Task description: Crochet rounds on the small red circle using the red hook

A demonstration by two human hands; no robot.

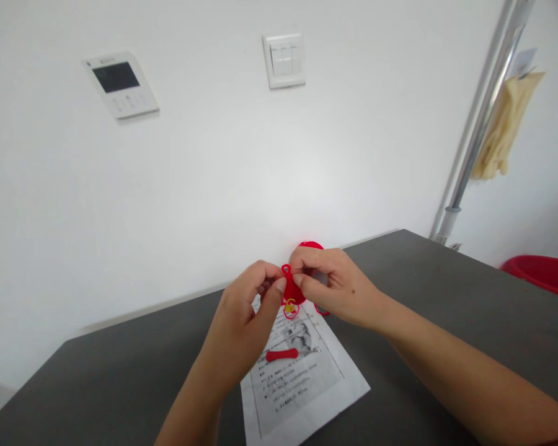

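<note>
My left hand (pixel 244 316) and my right hand (pixel 332 285) meet above a grey table (pixel 446 297), both pinched on a small red knotted ornament (pixel 291 291) with a loop at its top and a yellow mark low down. Red cord runs from it under my right hand. Behind my right fingers a round red object (pixel 310 246) peeks out, mostly hidden. A printed instruction sheet (pixel 302 371) lies on the table under the hands. On the sheet rests a small tool with a red handle (pixel 283 355) and a thin metal tip.
A white wall rises just behind the table, carrying a light switch (pixel 284 60) and a small control panel (pixel 119 83). A metal pole (pixel 481 118) with pale gloves (pixel 504 127) hanging stands at the right. A red basin (pixel 542 272) sits beyond the table's right edge.
</note>
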